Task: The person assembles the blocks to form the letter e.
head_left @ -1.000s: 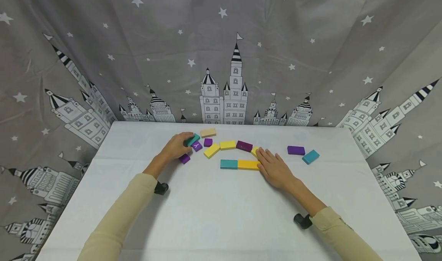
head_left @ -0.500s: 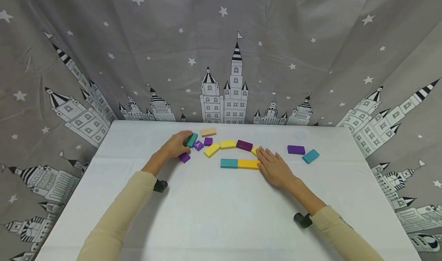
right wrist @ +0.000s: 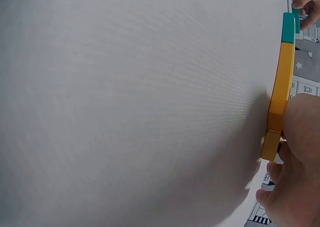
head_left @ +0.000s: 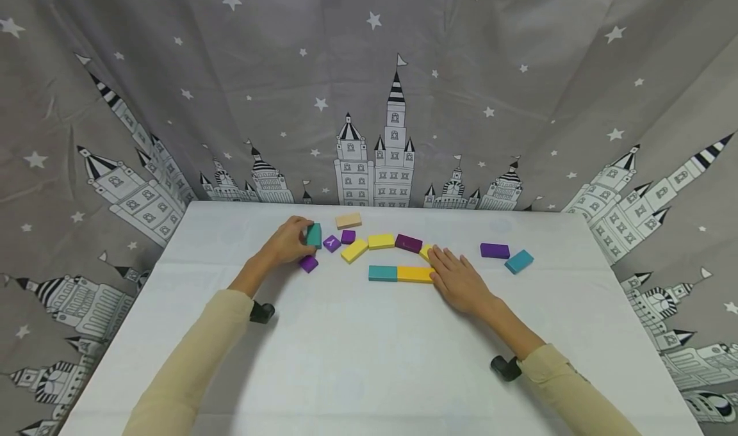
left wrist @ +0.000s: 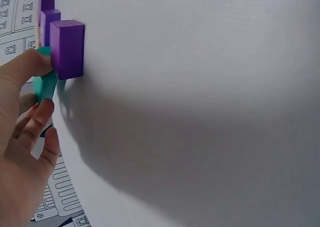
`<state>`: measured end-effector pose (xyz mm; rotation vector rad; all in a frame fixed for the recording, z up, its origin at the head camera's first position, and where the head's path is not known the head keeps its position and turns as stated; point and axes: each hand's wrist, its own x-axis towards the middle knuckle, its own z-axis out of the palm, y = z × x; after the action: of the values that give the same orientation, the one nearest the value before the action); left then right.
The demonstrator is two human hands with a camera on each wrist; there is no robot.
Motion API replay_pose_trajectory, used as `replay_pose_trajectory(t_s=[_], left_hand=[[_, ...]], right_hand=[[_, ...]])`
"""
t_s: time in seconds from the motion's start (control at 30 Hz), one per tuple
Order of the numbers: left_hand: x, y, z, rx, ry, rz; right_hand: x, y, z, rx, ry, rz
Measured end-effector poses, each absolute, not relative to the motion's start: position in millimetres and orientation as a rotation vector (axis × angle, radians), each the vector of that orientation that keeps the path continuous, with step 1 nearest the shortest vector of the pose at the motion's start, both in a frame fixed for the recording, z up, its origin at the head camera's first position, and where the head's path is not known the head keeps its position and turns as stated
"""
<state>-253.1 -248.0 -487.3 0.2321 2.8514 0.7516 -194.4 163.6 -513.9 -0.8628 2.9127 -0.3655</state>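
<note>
My left hand (head_left: 290, 241) pinches a teal block (head_left: 314, 236) between thumb and fingers; the left wrist view shows the thumb on the teal block (left wrist: 46, 84) behind a purple block (left wrist: 70, 49). My right hand (head_left: 459, 282) lies with its fingers straight over the right end of two lines of blocks, partly hiding a yellow block (head_left: 425, 252). Under its thumb side ends the front line, a teal block (head_left: 383, 273) and an orange-yellow block (head_left: 414, 274). Behind it curve two yellow blocks (head_left: 381, 241) and a dark purple block (head_left: 409, 242).
Close to the left hand are small purple blocks, one lettered (head_left: 331, 243), one behind it (head_left: 348, 237) and one nearer (head_left: 309, 264). A tan block (head_left: 348, 221) lies toward the back edge. On the right are a purple block (head_left: 494, 250) and a blue-teal block (head_left: 519, 261) on the white table (head_left: 369, 359).
My left hand has drawn the teal block a little to the left, away from the lettered block, and turned it from slanted to nearly straight. The right hand stays put.
</note>
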Motion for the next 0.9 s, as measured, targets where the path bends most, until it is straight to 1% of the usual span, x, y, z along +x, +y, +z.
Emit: replay_pose_trajectory(t_s=[0.17,0.53,0.9], left_hand=[[-248.8,-245.7,-482.1,0.273,2.88,0.785],[-232.5,-218.0,-472.9,0.502,2.886,0.89],[-215.6,-190.3,-477.4,0.631,2.811,0.944]], right_hand=[[-194.3,163.9,-514.3,-0.862,2.906,-0.37],[-195.0,164.0,-516.4,-0.867,2.908,-0.372],[-194.8,163.8,-515.9,-0.867,2.909,-0.371]])
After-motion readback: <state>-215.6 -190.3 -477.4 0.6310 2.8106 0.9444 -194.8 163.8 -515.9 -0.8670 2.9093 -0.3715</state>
